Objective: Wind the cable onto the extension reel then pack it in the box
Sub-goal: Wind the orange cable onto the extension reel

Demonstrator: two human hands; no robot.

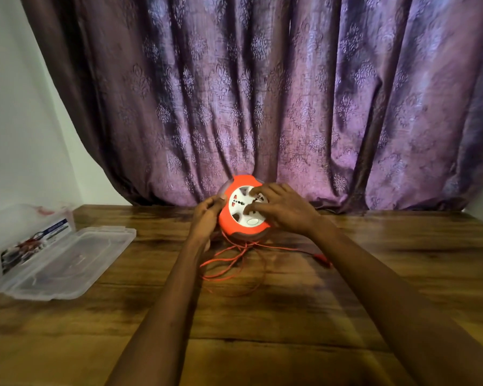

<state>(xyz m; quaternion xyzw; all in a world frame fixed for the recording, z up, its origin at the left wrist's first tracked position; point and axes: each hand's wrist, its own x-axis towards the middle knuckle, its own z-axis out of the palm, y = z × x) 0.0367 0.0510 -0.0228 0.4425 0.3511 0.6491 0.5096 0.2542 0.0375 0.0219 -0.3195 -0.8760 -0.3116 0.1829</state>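
Observation:
An orange extension reel (236, 190) with a white socket face stands tilted at the far middle of the wooden table (374, 274). My left hand (207, 214) grips its left rim, fingers curled round the edge. My right hand (282, 208) lies on the white face, fingertips curled into the hub's openings. Thin orange cable (229, 263) trails in loose loops on the table below the reel, its plug end (322, 257) lying off to the right. A clear plastic box (25, 227) sits open at the left, its lid (76, 257) folded flat toward me.
A purple patterned curtain (262, 93) hangs right behind the reel. A white wall (11, 107) is at the left. A printed card lies inside the clear box.

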